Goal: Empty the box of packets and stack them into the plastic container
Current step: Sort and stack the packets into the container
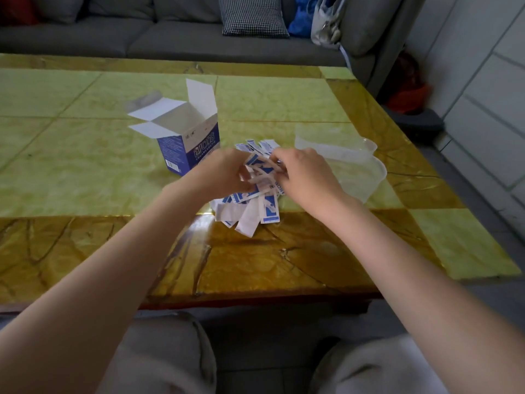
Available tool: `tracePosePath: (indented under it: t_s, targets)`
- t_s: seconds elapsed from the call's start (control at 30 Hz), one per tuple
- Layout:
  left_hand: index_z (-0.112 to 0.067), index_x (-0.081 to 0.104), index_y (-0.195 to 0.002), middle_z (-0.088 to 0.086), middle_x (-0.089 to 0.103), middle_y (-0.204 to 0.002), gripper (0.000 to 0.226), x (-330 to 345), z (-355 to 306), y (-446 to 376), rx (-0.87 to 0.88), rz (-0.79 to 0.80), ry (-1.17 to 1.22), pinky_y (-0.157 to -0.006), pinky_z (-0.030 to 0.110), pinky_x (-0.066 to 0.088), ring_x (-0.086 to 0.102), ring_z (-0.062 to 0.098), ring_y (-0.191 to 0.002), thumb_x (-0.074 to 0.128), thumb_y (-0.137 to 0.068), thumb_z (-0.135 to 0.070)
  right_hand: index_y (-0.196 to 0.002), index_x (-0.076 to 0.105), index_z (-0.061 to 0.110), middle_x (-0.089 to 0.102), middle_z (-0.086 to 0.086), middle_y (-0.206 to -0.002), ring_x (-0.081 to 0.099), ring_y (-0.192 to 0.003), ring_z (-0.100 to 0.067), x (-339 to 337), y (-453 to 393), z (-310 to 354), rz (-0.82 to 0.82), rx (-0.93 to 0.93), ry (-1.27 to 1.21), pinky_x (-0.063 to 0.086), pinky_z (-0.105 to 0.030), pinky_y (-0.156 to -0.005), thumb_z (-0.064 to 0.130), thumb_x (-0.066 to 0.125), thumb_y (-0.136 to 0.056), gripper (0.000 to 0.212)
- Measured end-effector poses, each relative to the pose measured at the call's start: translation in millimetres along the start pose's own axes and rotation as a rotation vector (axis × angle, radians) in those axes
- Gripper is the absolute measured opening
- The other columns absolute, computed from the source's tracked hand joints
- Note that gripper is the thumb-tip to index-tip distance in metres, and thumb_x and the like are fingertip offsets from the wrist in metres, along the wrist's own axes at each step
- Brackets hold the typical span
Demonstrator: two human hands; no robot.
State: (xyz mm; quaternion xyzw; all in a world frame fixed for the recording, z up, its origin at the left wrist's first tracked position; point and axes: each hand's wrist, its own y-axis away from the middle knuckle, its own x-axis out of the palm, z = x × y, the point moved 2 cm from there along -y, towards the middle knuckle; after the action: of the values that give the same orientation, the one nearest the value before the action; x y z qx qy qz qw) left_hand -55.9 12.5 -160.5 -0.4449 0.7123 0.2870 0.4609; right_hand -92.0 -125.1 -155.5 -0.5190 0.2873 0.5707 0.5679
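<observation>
Both hands, left hand (224, 173) and right hand (305, 177), pinch blue-white packets (257, 194) heaped between them; open box (184, 137) beyond left, plastic container (366, 166) just beyond right.

Both hands meet over a loose pile of blue-and-white packets (250, 200) on the green and amber tabletop (85, 166). The left hand (224, 173) and the right hand (301, 173) each grip packets from the heap. The opened box (186, 145) stands upright just left; the clear plastic container (355, 160) sits just right.
</observation>
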Motion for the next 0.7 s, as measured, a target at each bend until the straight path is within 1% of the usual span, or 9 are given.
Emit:
tracePosePath:
  t_s: [0.03, 0.1, 0.2, 0.3, 0.37, 0.47, 0.57, 0.63, 0.7]
  targets:
    - [-0.01, 0.061, -0.101, 0.001, 0.067, -0.091, 0.026, 1.2, 3.1, 2.4, -0.006, 0.03, -0.009, -0.068, 0.021, 0.042, 0.054, 0.011, -0.074, 0.069, -0.08, -0.022, -0.098, 0.064, 0.008, 0.062, -0.007, -0.08, 0.057, -0.069, -0.025, -0.5, 4.5, -1.8, 0.011, -0.001, -0.004, 0.045, -0.031, -0.059, 0.008, 0.053, -0.089, 0.013]
    - [-0.014, 0.062, -0.108, 0.001, 0.066, -0.093, 0.031, 2.7, 9.7, 8.5, -0.032, 0.07, 0.004, -0.072, 0.021, 0.04, 0.056, 0.012, -0.08, 0.07, -0.079, -0.021, -0.096, 0.065, 0.008, 0.06, -0.003, -0.077, 0.055, -0.063, -0.021, -1.1, 14.6, -5.3, 0.037, 0.009, -0.004, 0.044, -0.027, -0.058, 0.01, 0.055, -0.09, 0.012]
    - [-0.013, 0.066, -0.099, 0.002, 0.063, -0.089, 0.021, 1.9, 12.4, 16.0, -0.055, 0.054, 0.02, -0.063, 0.018, 0.038, 0.053, 0.011, -0.075, 0.07, -0.079, -0.018, -0.097, 0.065, 0.009, 0.063, -0.005, -0.082, 0.059, -0.065, -0.022, 2.4, 29.1, -10.6, 0.102, 0.026, 0.05, 0.051, -0.03, -0.065, 0.015, 0.055, -0.091, 0.013]
    - [-0.013, 0.067, -0.097, 0.0, 0.061, -0.086, 0.016, 0.9, 5.9, 19.6, -0.026, -0.03, 0.066, -0.058, 0.012, 0.038, 0.051, 0.005, -0.068, 0.067, -0.081, -0.016, -0.097, 0.065, 0.012, 0.066, -0.006, -0.09, 0.063, -0.08, -0.024, 6.2, 34.5, -9.8, 0.078, 0.008, 0.12, 0.053, -0.034, -0.072, 0.016, 0.052, -0.093, 0.014]
    - [-0.015, 0.062, -0.108, 0.0, 0.062, -0.094, 0.027, 6.5, -1.2, 23.2, -0.017, -0.035, 0.06, -0.068, 0.016, 0.042, 0.055, 0.01, -0.078, 0.066, -0.081, -0.017, -0.098, 0.064, 0.012, 0.065, -0.005, -0.093, 0.062, -0.084, -0.023, 9.5, 30.5, -4.7, 0.111, -0.014, 0.142, 0.053, -0.037, -0.075, 0.016, 0.052, -0.093, 0.013]
    - [-0.017, 0.049, -0.123, 0.005, 0.055, -0.118, 0.047, 23.6, -6.4, 25.1, -0.023, 0.033, -0.086, -0.083, 0.028, 0.045, 0.054, 0.017, -0.096, 0.067, -0.08, -0.024, -0.097, 0.062, 0.01, 0.06, -0.006, -0.092, 0.06, -0.083, -0.024, 13.4, 24.9, 2.5, 0.255, 0.0, 0.122, 0.052, -0.039, -0.075, 0.014, 0.054, -0.09, 0.011]
    - [-0.016, 0.045, -0.124, 0.008, 0.048, -0.123, 0.057, 31.9, -4.3, 24.9, -0.035, 0.042, -0.21, -0.09, 0.032, 0.043, 0.05, 0.024, -0.108, 0.069, -0.076, -0.036, -0.094, 0.062, 0.006, 0.059, -0.005, -0.089, 0.055, -0.066, -0.018, 11.1, 24.8, 2.1, 0.357, 0.026, 0.09, 0.051, -0.034, -0.069, 0.012, 0.055, -0.089, 0.01]
    - [-0.013, 0.041, -0.128, 0.011, 0.042, -0.127, 0.068, 36.0, -3.3, 23.9, -0.053, 0.069, -0.231, -0.096, 0.036, 0.04, 0.046, 0.028, -0.115, 0.07, -0.073, -0.04, -0.091, 0.064, 0.007, 0.057, -0.002, -0.083, 0.058, -0.064, -0.015, 9.0, 25.1, -0.2, 0.379, 0.032, 0.076, 0.048, -0.03, -0.063, 0.01, 0.057, -0.088, 0.008]
    - [-0.012, 0.033, -0.136, 0.014, 0.037, -0.132, 0.077, 38.9, -4.9, 22.2, -0.05, 0.082, -0.252, -0.103, 0.041, 0.038, 0.04, 0.032, -0.123, 0.069, -0.074, -0.041, -0.091, 0.063, 0.008, 0.056, -0.002, -0.086, 0.053, -0.062, -0.011, 9.7, 24.9, -1.8, 0.385, 0.029, 0.08, 0.045, -0.029, -0.063, 0.009, 0.058, -0.086, 0.007]
